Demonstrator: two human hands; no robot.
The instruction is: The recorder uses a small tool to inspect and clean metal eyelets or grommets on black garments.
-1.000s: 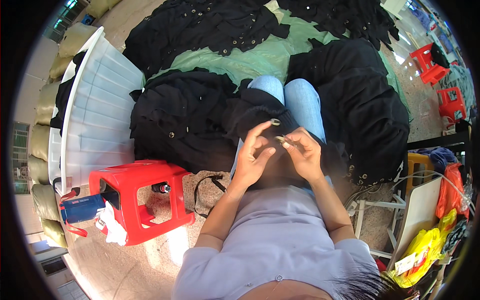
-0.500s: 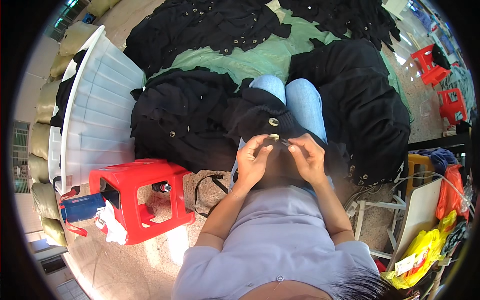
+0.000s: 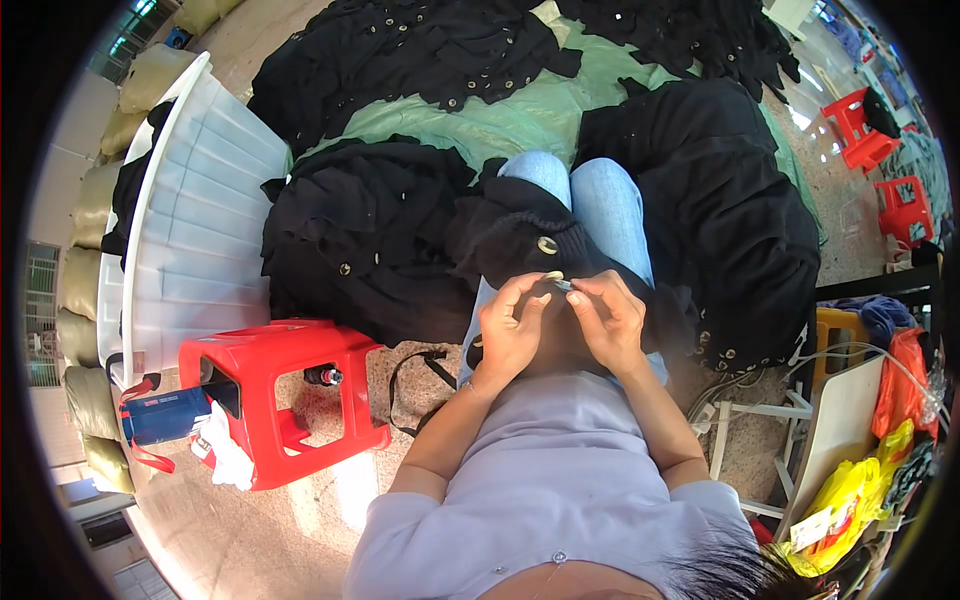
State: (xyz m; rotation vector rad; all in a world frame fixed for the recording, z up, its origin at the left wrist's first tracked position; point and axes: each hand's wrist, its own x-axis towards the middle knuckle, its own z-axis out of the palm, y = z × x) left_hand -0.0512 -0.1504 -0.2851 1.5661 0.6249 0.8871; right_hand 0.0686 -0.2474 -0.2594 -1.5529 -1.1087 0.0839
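Note:
Across my lap lies a black knit garment (image 3: 515, 228) with large round buttons. My left hand (image 3: 508, 335) is closed in a pinch at the garment's edge, on a pale gold-rimmed button (image 3: 553, 276). A second button (image 3: 547, 245) sits on the knit just beyond my fingers. My right hand (image 3: 612, 325) is closed too, thumb and forefinger meeting beside the pinched button. Between those fingertips shows a small pale, shiny thing (image 3: 563, 285), too small to name. The two hands nearly touch.
Heaps of black buttoned garments (image 3: 370, 230) surround my knees, some on a green sheet (image 3: 520, 110). A red stool (image 3: 290, 345) and a large white bin (image 3: 205, 220) stand left. At right are a white-framed stool (image 3: 830, 430) and a yellow bag (image 3: 845, 510).
My right fingertips have come closer to the left ones. The pinched button has shifted slightly right and tilted, and my left hand has moved a little to the right.

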